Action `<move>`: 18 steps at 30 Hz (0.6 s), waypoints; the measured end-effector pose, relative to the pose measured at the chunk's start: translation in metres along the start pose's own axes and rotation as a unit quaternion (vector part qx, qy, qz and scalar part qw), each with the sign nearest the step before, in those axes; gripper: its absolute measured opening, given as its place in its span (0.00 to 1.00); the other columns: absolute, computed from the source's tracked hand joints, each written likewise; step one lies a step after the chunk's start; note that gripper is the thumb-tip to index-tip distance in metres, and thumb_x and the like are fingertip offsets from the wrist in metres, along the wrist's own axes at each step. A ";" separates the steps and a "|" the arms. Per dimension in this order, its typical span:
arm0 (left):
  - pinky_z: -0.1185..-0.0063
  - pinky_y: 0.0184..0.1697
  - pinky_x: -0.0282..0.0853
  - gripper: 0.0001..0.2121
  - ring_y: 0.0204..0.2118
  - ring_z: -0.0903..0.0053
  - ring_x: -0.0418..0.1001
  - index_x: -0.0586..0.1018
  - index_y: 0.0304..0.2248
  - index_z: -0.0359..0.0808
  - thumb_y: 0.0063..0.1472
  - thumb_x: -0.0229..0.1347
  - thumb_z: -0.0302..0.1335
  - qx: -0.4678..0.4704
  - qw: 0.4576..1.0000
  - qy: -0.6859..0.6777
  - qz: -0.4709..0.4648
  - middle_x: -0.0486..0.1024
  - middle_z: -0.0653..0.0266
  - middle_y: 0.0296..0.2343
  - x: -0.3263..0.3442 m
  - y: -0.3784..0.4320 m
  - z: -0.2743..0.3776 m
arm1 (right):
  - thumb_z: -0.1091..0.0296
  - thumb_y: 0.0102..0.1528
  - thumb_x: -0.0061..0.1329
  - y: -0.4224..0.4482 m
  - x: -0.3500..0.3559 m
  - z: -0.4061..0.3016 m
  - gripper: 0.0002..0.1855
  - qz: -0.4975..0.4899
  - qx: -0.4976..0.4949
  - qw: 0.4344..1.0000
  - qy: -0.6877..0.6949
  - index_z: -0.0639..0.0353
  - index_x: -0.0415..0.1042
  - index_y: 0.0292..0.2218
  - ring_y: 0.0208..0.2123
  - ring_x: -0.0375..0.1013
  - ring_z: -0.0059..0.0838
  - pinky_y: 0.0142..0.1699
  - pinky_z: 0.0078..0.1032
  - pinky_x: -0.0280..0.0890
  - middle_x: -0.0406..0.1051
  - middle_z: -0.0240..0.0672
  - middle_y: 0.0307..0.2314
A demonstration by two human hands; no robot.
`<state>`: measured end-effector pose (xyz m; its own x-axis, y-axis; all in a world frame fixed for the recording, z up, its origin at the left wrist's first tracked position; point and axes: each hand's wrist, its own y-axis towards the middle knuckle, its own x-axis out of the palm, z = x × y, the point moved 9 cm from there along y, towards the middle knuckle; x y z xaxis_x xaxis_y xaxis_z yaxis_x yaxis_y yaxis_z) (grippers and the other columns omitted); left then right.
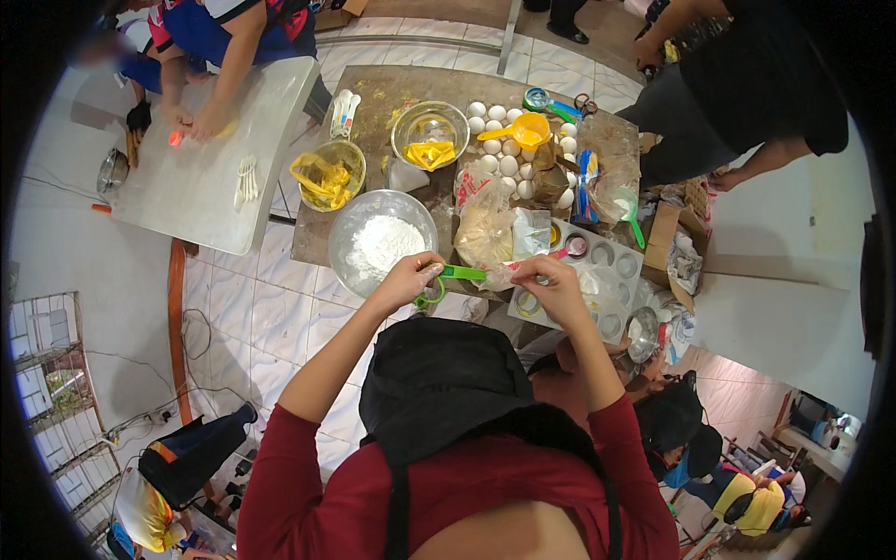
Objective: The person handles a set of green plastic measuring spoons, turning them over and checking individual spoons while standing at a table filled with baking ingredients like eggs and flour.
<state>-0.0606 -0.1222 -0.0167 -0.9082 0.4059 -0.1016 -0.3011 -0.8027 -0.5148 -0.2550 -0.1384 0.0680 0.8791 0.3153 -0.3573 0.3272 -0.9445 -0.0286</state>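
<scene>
My left hand (413, 278) pinches one end of a green plastic measuring spoon or scoop (463, 272), close to the right rim of a bowl holding white flour (386, 245). My right hand (549, 283) grips a clear plastic bag (498, 274) with red print, which touches the green tool's other end. A green ring-shaped part (432, 292) hangs below my left fingers. Beyond the hands, a tied plastic bag of light brown powder (484, 234) rests on the table beside a silvery packet (532, 231).
Eggs on a tray (509, 166), a yellow measuring cup (530, 131) and two bowls with yellow wrappers (430, 133) stand farther back. A muffin tin (602, 255) lies at right. People stand at the left table (203, 189) and at right; another person's hands hold a metal bowl (642, 334).
</scene>
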 end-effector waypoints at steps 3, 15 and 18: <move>0.87 0.25 0.55 0.07 0.21 0.88 0.57 0.70 0.28 0.34 0.54 0.44 0.28 0.030 0.999 0.021 -0.005 0.63 0.74 0.17 0.005 0.001 0.010 | 0.85 0.37 0.46 -0.001 0.004 0.000 0.07 -0.005 -0.002 1.000 -0.012 0.65 0.67 0.23 0.25 0.68 0.22 0.30 0.17 0.63 0.67 0.34 0.22; 0.86 0.25 0.56 0.07 0.21 0.88 0.58 0.71 0.28 0.34 0.53 0.45 0.28 -0.037 0.999 -0.020 0.004 0.64 0.73 0.17 0.005 0.003 -0.013 | 0.78 0.39 0.50 -0.004 0.007 -0.001 0.07 0.029 -0.017 0.999 -0.031 0.63 0.68 0.26 0.23 0.67 0.22 0.27 0.16 0.61 0.67 0.33 0.22; 0.87 0.25 0.56 0.07 0.21 0.88 0.59 0.71 0.28 0.34 0.53 0.45 0.28 -0.022 0.999 -0.028 -0.002 0.64 0.73 0.18 0.007 0.002 -0.010 | 0.78 0.39 0.50 -0.006 0.007 0.001 0.07 0.035 -0.013 0.999 -0.031 0.63 0.68 0.25 0.23 0.67 0.23 0.27 0.17 0.61 0.68 0.33 0.22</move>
<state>-0.0648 -0.1166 -0.0274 -0.9219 0.3838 -0.0525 -0.2933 -0.7801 -0.5526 -0.2513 -0.1311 0.0651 0.8773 0.2420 -0.4144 0.2757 -0.9610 0.0226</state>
